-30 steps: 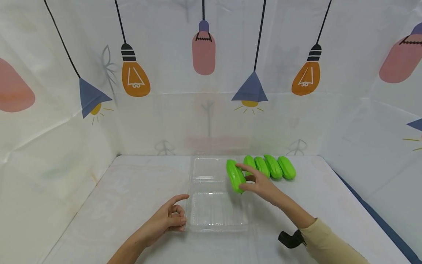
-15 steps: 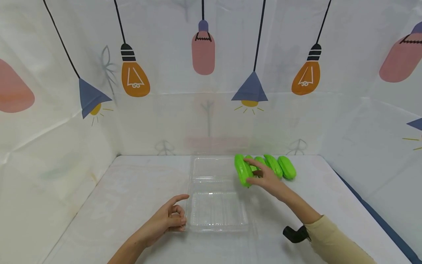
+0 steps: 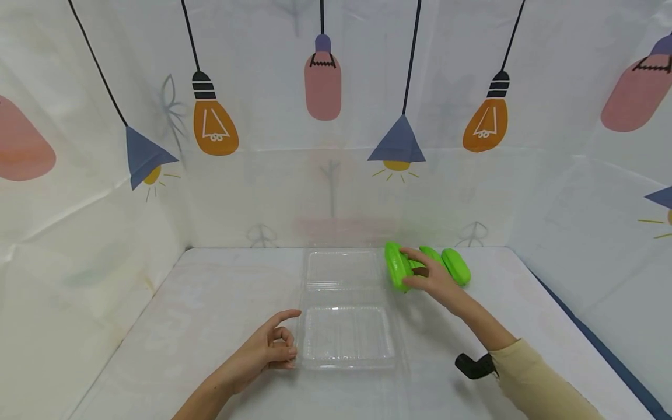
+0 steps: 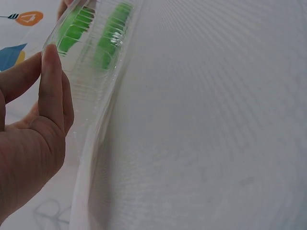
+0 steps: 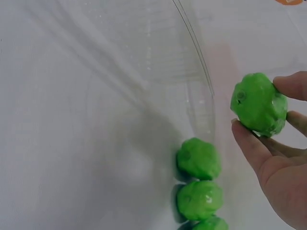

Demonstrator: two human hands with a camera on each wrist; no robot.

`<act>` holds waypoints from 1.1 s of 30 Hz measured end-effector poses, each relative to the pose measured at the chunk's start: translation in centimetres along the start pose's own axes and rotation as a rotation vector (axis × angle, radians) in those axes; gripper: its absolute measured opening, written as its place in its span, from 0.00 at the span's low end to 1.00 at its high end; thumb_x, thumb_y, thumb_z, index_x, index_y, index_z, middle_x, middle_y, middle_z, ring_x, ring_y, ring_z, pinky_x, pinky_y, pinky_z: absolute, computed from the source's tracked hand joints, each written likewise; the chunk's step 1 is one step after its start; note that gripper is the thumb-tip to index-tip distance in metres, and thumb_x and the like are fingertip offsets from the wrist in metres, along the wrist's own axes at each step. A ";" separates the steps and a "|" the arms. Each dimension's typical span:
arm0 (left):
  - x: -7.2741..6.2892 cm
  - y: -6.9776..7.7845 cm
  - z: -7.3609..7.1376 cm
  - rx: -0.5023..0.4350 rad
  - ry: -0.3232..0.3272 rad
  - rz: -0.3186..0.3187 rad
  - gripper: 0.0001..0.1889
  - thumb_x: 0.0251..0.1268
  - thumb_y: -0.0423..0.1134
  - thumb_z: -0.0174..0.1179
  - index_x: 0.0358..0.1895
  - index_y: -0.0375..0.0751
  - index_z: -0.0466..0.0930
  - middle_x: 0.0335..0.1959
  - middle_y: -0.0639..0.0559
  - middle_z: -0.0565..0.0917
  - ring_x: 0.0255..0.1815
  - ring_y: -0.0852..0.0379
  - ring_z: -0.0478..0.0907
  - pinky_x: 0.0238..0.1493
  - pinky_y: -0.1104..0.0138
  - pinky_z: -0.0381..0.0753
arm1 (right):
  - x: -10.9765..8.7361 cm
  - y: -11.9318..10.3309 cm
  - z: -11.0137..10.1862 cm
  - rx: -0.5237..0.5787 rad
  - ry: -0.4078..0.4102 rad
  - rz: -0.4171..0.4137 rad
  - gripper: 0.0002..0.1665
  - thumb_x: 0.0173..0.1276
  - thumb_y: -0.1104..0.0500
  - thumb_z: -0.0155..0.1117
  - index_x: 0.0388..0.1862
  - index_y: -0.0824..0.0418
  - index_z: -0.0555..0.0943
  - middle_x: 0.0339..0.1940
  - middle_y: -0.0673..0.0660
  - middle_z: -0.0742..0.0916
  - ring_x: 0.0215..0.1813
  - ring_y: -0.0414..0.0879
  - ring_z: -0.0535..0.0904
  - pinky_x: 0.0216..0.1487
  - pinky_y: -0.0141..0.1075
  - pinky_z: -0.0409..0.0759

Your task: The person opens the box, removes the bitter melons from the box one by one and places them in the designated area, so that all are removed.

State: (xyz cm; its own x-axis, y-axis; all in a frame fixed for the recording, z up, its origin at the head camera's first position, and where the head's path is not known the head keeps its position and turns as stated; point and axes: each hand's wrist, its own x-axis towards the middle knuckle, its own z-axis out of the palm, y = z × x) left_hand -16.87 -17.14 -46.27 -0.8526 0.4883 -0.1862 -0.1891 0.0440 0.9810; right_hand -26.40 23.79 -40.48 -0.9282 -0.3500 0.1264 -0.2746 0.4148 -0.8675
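Note:
My right hand (image 3: 433,279) pinches a green toy cucumber (image 3: 396,265) between thumb and fingers, above the table at the back. Its rounded end faces the right wrist camera, where the held cucumber (image 5: 256,103) hangs apart from the others. Behind it stand several matching cucumbers (image 3: 455,266) in a row, partly covered by the hand. An opened clear plastic clamshell box (image 3: 346,366) lies left of the row, with its lid (image 3: 341,269) folded back. My left hand (image 3: 262,353) is at the box's left edge, fingers loosely bent; in the left wrist view, fingertips touch the rim.
A white table (image 3: 210,303) carries everything. A printed cloth wall (image 3: 262,192) rises directly behind the back edge, with others at both sides. A black angled piece (image 3: 474,366) sticks out beside the right sleeve (image 3: 541,382).
My right hand has carried the cucumber to the right and slightly back, from above the box's lid side to in front of the row. The left hand stays in place.

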 end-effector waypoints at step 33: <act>0.0 0.1 0.0 0.003 -0.014 0.002 0.41 0.66 0.32 0.62 0.78 0.47 0.48 0.37 0.54 0.71 0.37 0.59 0.79 0.44 0.65 0.86 | -0.3 2.1 -4.1 -0.095 0.128 0.034 0.35 0.69 0.57 0.65 0.73 0.63 0.68 0.72 0.69 0.72 0.68 0.66 0.72 0.52 0.19 0.74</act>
State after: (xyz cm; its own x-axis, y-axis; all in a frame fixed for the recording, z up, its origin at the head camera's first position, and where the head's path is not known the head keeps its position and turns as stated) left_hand -16.92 -17.13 -46.15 -0.8460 0.5008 -0.1832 -0.1857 0.0455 0.9816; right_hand -27.76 28.17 -40.40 -0.9602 -0.2271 0.1629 -0.2590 0.5046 -0.8236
